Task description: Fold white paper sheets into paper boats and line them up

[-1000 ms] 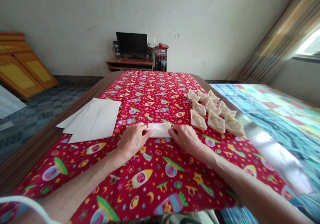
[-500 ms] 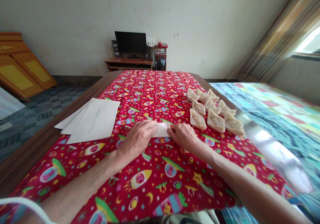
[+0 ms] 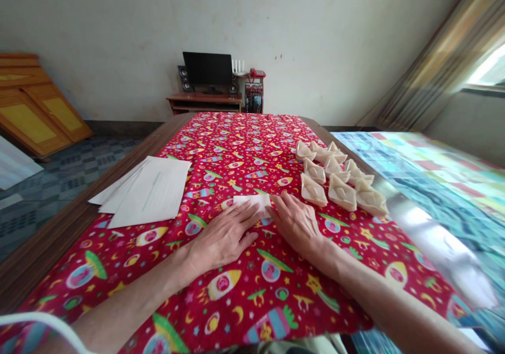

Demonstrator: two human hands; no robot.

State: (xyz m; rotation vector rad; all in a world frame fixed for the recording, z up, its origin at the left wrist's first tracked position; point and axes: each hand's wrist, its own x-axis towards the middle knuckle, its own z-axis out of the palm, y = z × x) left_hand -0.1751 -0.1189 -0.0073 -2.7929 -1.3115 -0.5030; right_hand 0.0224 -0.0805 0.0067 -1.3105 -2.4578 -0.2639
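Observation:
A small folded strip of white paper (image 3: 252,200) lies flat on the red patterned cloth (image 3: 244,159) in front of me. Across its lower left part rests my left hand (image 3: 229,233), palm down with the fingers stretched out and the thumb apart. My right hand (image 3: 294,220) lies at the strip's right end, fingers extended and fingertips at the paper's edge. Part of the strip is hidden under my left fingers. To the right, several folded paper boat shapes (image 3: 342,192) stand in rows.
On the left, several white paper sheets (image 3: 152,193) lie fanned out. Beyond the table's far end are a monitor (image 3: 208,70) with speakers on a wooden desk (image 3: 205,97). A bed with a colourful cover (image 3: 418,185) adjoins the table's right side.
My left hand has slid back toward me and flattened, baring the strip's left end. The right hand has gone from curled fingers to extended ones at the strip's right end.

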